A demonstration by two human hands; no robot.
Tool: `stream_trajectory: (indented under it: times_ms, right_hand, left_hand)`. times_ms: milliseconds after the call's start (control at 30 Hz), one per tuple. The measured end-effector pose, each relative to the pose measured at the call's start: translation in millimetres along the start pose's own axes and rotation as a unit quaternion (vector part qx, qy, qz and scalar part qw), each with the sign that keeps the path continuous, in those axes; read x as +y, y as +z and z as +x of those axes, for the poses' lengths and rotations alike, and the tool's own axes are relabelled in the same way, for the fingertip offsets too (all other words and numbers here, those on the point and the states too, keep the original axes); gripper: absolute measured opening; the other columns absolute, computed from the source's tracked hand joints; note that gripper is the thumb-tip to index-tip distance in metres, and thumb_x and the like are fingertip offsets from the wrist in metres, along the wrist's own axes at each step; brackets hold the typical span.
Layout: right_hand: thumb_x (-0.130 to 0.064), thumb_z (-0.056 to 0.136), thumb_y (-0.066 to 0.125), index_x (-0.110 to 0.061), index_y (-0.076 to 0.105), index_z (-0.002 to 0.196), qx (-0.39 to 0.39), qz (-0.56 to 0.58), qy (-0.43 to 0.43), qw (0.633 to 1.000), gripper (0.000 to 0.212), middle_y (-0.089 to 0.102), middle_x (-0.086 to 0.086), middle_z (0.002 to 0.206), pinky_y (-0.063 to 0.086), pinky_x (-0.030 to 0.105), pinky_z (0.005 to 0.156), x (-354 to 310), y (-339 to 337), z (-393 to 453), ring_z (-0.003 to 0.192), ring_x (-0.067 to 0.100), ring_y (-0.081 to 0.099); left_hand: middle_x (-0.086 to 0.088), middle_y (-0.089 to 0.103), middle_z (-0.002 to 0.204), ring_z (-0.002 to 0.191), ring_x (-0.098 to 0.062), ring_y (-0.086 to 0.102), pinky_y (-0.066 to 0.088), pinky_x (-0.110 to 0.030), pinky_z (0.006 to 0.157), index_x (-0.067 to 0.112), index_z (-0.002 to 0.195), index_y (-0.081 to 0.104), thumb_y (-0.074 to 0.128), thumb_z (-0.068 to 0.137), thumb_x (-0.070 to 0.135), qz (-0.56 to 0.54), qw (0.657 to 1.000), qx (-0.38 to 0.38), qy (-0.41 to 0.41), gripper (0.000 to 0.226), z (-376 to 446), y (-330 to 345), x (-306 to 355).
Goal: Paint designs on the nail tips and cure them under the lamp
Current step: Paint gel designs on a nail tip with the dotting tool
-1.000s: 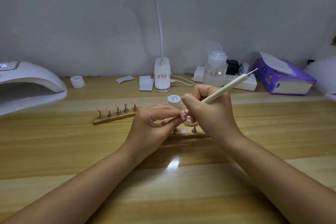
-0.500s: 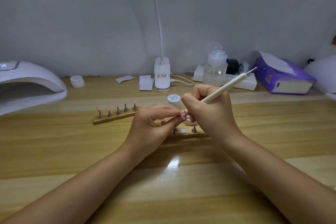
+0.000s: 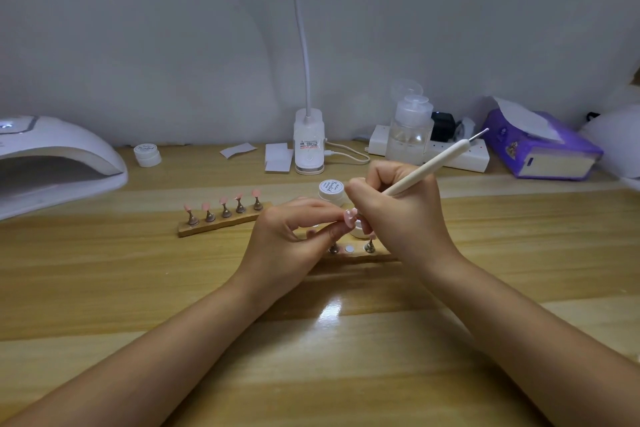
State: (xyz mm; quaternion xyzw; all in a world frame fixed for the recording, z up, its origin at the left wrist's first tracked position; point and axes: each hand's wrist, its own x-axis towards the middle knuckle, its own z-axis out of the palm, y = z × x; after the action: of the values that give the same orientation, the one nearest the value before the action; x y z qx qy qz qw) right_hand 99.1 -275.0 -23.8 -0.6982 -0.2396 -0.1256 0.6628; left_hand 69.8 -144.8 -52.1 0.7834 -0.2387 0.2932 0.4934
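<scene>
At nine o'clock sits the curing lamp (image 3: 52, 163). Centre, the left hand (image 3: 291, 239) pinches a pink nail tip (image 3: 348, 217) between thumb and forefinger; at three o'clock of it, the right hand (image 3: 401, 215) grips a dotting pen (image 3: 433, 166), fingers curled.

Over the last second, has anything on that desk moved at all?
Hardly anything. The left hand still pinches the pink nail tip, and the right hand still holds the pen to it, with at most a tiny shift of the pen. The stand with five tips, the jars and the curing lamp are where they were.
</scene>
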Motion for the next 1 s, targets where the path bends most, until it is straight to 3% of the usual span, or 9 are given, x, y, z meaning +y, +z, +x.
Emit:
stream_trajectory:
  times_ms: [367,1000]
  right_hand:
    - [0.003,0.073,0.057,-0.02,0.041,0.037,0.006,-0.007,0.002,1.0,0.047,0.043,-0.006,0.033,0.039,0.016,0.039,-0.5,0.0,-0.2,0.035,0.007,0.046]
    - [0.003,0.074,0.058,-0.02,0.044,0.038,0.004,-0.007,-0.002,1.0,0.045,0.046,-0.005,0.034,0.04,0.016,0.039,1.1,-0.6,0.1,0.037,0.008,0.048]
  left_hand:
    - [0.003,0.068,0.079,0.072,-0.012,0.064,0.05,-0.037,0.063,0.013,0.095,0.068,0.064,0.076,0.021,-0.008,1.0,0.004,-0.006,0.021,-0.5,0.6,0.3]
    - [0.006,0.068,0.081,0.076,-0.009,0.064,0.052,-0.031,0.069,0.014,0.095,0.068,0.064,0.076,0.021,-0.002,1.0,-0.001,-0.006,0.021,-0.6,0.0,-0.7]
